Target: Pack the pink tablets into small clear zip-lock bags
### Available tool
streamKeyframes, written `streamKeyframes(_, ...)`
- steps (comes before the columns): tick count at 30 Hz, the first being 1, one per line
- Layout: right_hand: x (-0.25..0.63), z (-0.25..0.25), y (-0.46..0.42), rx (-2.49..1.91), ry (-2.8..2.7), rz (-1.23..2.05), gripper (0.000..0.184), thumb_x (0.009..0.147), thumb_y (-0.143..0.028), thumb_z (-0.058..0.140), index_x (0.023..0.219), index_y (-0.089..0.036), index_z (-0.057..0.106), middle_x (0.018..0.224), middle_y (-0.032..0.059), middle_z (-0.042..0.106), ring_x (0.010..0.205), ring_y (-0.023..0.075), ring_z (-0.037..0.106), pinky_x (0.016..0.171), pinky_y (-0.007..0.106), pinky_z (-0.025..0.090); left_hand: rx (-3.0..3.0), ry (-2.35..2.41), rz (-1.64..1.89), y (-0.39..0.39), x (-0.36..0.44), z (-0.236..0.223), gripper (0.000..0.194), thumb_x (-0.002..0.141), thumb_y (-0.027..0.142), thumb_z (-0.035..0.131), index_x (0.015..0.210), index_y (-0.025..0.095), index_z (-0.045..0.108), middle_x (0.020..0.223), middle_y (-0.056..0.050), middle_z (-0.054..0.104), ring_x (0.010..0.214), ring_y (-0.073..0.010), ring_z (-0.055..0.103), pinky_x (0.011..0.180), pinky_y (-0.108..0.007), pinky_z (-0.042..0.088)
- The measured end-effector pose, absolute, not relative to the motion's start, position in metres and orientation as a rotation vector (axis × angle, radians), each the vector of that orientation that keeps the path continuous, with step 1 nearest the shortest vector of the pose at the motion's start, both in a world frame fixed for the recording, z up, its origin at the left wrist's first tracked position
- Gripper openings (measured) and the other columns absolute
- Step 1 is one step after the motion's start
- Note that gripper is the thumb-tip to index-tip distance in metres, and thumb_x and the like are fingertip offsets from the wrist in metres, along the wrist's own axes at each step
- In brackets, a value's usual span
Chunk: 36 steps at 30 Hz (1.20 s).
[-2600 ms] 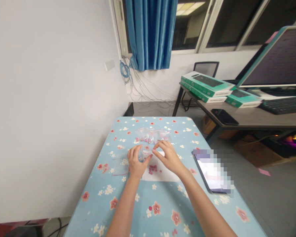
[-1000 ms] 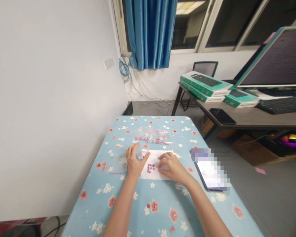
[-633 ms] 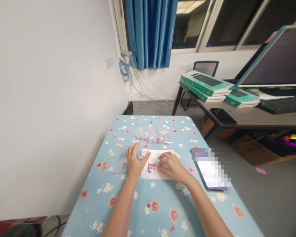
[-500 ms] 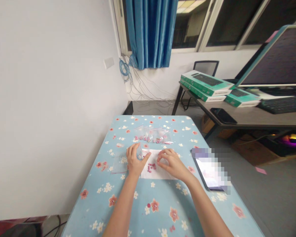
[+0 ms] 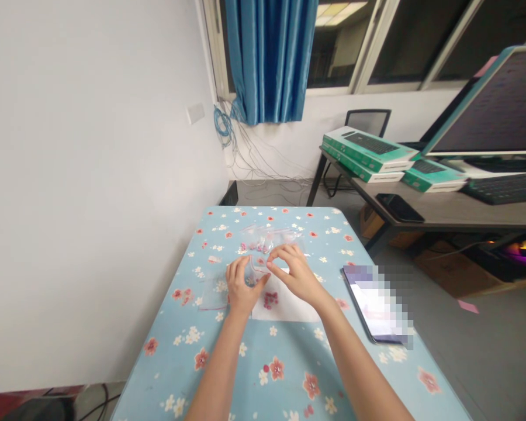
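Office, most likely: desk (image 5: 447,206) at right with monitor (image 5: 495,108), black keyboard (image 5: 508,188) and green-white keyboard boxes (image 5: 370,149), mesh-backed chair (image 5: 368,123) behind, cardboard box (image 5: 458,270) underneath, loose cables by the wall, blue curtain (image 5: 269,64) at framed windows (image 5: 409,44); flower-patterned table (image 5: 274,348) in front looks homelier

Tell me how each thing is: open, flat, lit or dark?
Clear bag: held open by the left hand
Right hand: curled near the bag; whether it's holding anything, I can't tell
Other bag: lying flat
Far bags: pink beads inside
Loose beads: clustered on the paper
Table phone: lit
Desk phone: dark
Curtain: hanging
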State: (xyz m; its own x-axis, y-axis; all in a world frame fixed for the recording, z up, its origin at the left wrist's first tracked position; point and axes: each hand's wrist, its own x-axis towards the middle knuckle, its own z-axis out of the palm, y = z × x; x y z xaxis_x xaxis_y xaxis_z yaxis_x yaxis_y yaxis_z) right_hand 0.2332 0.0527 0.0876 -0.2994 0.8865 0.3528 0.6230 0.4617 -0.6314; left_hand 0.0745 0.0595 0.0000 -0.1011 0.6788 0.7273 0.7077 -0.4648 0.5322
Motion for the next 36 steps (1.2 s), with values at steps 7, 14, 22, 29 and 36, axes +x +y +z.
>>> streamKeyframes(7, 0.223, 0.083, 0.057, -1.294, -2.068, 0.467, 0.019, 0.092, -0.036, 0.049, 0.088, -0.022, 0.061, 0.098, 0.0056, 0.059, 0.098, 0.023, 0.049, 0.088, 0.038, 0.038, -2.08, -1.607, -1.651, 0.058, 0.076, 0.001, 0.046, 0.075, 0.042, 0.067, 0.112, 0.017, 0.055, 0.102, -0.011, 0.061, 0.098, -0.0247, 0.057, 0.086, -0.04, 0.046)
streamKeyframes(14, 0.22, 0.076, 0.058, -1.308, -2.086, 0.453, 0.02, 0.092, -0.036, 0.048, 0.089, -0.022, 0.062, 0.098, 0.0063, 0.059, 0.098, 0.023, 0.05, 0.087, 0.038, 0.039, -2.072, -1.598, -1.662, 0.059, 0.076, 0.0, 0.044, 0.075, 0.039, 0.066, 0.111, 0.016, 0.056, 0.102, -0.011, 0.062, 0.098, -0.0243, 0.057, 0.087, -0.04, 0.046)
streamKeyframes(22, 0.223, 0.071, 0.056, -1.248, -2.031, 0.45, 0.016, 0.091, -0.032, 0.05, 0.09, -0.022, 0.062, 0.097, 0.0057, 0.06, 0.097, 0.0234, 0.051, 0.087, 0.039, 0.039, -2.068, -1.605, -1.664, 0.059, 0.076, -0.001, 0.044, 0.075, 0.039, 0.067, 0.112, 0.017, 0.056, 0.102, -0.011, 0.061, 0.097, -0.0241, 0.056, 0.087, -0.04, 0.046)
streamKeyframes(29, 0.242, 0.065, 0.053, -1.242, -1.916, 0.369, 0.016, 0.091, -0.033, 0.049, 0.091, -0.023, 0.061, 0.096, 0.005, 0.063, 0.098, 0.0238, 0.053, 0.088, 0.04, 0.039, -2.098, -1.656, -1.668, 0.059, 0.073, -0.002, 0.051, 0.072, 0.042, 0.07, 0.114, 0.018, 0.054, 0.105, -0.011, 0.06, 0.099, -0.0247, 0.055, 0.088, -0.041, 0.045)
streamKeyframes(36, 0.258, 0.047, 0.047, -1.333, -2.03, 0.371, 0.014, 0.09, -0.03, 0.051, 0.091, -0.024, 0.064, 0.096, 0.0062, 0.061, 0.098, 0.0252, 0.052, 0.087, 0.042, 0.039, -2.106, -1.638, -1.66, 0.059, 0.073, -0.003, 0.052, 0.072, 0.042, 0.07, 0.114, 0.018, 0.054, 0.105, -0.011, 0.06, 0.099, -0.0248, 0.054, 0.088, -0.041, 0.045)
